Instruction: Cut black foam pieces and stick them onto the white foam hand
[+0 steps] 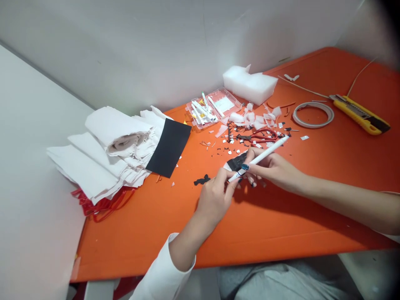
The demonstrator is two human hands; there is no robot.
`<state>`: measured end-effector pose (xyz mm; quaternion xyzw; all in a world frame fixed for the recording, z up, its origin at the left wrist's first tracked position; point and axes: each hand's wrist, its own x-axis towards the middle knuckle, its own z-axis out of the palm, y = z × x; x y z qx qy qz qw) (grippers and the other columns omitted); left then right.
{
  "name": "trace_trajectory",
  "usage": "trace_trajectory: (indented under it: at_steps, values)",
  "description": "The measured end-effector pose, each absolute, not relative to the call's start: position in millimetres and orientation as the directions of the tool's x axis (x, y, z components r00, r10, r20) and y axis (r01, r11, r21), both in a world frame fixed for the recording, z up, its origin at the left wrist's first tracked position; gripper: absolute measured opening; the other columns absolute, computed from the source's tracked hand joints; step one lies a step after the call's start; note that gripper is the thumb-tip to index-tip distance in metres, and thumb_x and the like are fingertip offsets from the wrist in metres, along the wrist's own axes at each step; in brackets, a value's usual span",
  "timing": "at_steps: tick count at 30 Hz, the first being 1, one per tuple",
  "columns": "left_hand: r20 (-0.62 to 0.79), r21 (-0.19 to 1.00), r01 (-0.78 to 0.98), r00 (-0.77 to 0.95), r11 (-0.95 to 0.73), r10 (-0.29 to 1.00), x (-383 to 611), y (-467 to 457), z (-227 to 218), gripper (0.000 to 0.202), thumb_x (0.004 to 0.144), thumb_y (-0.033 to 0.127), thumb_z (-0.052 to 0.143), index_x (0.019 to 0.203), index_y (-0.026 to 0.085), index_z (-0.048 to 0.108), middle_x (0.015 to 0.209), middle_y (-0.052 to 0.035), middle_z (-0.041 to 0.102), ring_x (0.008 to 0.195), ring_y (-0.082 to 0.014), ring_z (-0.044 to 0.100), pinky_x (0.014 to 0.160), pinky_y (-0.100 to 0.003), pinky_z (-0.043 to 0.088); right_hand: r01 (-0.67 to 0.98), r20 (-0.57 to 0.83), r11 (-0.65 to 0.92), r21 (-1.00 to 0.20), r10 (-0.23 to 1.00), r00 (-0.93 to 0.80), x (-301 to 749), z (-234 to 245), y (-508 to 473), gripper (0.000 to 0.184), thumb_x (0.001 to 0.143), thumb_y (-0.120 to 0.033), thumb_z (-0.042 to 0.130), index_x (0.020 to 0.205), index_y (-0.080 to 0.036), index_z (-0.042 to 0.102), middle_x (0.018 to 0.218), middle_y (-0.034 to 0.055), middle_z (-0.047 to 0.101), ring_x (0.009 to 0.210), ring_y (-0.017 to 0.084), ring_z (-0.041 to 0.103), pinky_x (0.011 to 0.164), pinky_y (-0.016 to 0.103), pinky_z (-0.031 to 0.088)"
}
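Observation:
My right hand (271, 166) grips the barrel of a white marker pen (268, 151), which slants from lower left to upper right. At the marker's lower end, the fingers of my left hand (215, 192) are closed in a pinch. Behind the marker, a small black piece with a white edge (236, 161) shows between my hands; which fingers support it is partly hidden. A small black cutout (202, 180) lies on the orange table (140, 246), just left of my left hand.
Red-handled pliers (264, 135) lie among black and white scraps. Behind them are an open plastic case of markers (200, 111) and a white foam block (250, 83). Tape (313, 114) and a yellow utility knife (361, 114) sit right; white paper (115, 141) and a black sheet (169, 148) left.

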<state>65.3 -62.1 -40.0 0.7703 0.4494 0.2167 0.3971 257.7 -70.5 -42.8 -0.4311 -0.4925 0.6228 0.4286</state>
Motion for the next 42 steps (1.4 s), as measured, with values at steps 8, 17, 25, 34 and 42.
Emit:
trace_trajectory:
  at_steps: [8, 17, 25, 34, 42]
  values:
    - [0.090, 0.642, 0.538, 0.655, -0.546, 0.750, 61, -51, -36, 0.024, 0.095, 0.027, 0.037, 0.085, 0.019, 0.056, 0.069, -0.0012, 0.056, 0.063, -0.0129, 0.050, 0.061, -0.024, 0.035, -0.130, -0.012, -0.055, -0.990, 0.952, -0.306, 255, -33, -74, 0.021, 0.087, -0.034, 0.062, 0.077, -0.020, 0.050, 0.059, -0.0022, 0.060, 0.053, 0.011, 0.055, 0.050, 0.022, 0.045]
    - [-0.051, 0.919, 0.338, 0.610, -0.202, 0.790, 47, -35, -43, 0.037, 0.097, 0.043, 0.030, 0.072, 0.019, 0.044, 0.055, 0.0051, 0.032, 0.049, -0.0094, 0.031, 0.052, -0.023, 0.028, -0.178, 0.220, 0.224, -0.958, 0.974, 0.045, 302, -11, -56, 0.017, 0.085, -0.027, 0.066, 0.074, -0.022, 0.054, 0.050, -0.0059, 0.053, 0.043, 0.007, 0.047, 0.039, 0.020, 0.033]
    - [0.014, 0.814, 0.521, 0.427, -0.259, 0.904, 50, -31, -38, 0.033, 0.098, 0.040, 0.030, 0.083, 0.019, 0.050, 0.089, -0.0031, 0.057, 0.058, -0.0086, 0.052, 0.057, -0.023, 0.042, 0.080, -0.069, -0.048, -0.996, 0.953, -0.294, 277, -44, -43, 0.018, 0.083, -0.037, 0.064, 0.087, -0.021, 0.059, 0.074, 0.0011, 0.066, 0.066, 0.015, 0.063, 0.052, 0.023, 0.048]
    - [-0.009, 0.666, 0.673, 0.436, -0.320, 0.900, 50, -36, -32, 0.029, 0.098, 0.036, 0.032, 0.089, 0.020, 0.055, 0.071, -0.0008, 0.067, 0.066, -0.0134, 0.064, 0.060, -0.023, 0.043, 0.197, -0.009, 0.066, -0.978, 0.933, -0.360, 263, -54, -40, 0.011, 0.091, -0.027, 0.051, 0.082, -0.023, 0.047, 0.066, -0.0035, 0.059, 0.055, 0.012, 0.054, 0.051, 0.023, 0.044]
    - [0.009, 0.587, 0.729, 0.428, -0.351, 0.904, 51, -39, -28, 0.027, 0.097, 0.031, 0.033, 0.083, 0.020, 0.052, 0.080, -0.0021, 0.073, 0.061, -0.0125, 0.065, 0.057, -0.022, 0.041, 0.249, 0.000, 0.106, -0.963, 0.919, -0.393, 264, -55, -42, 0.015, 0.092, -0.031, 0.051, 0.081, -0.022, 0.046, 0.067, -0.0022, 0.060, 0.055, 0.012, 0.055, 0.051, 0.024, 0.043]
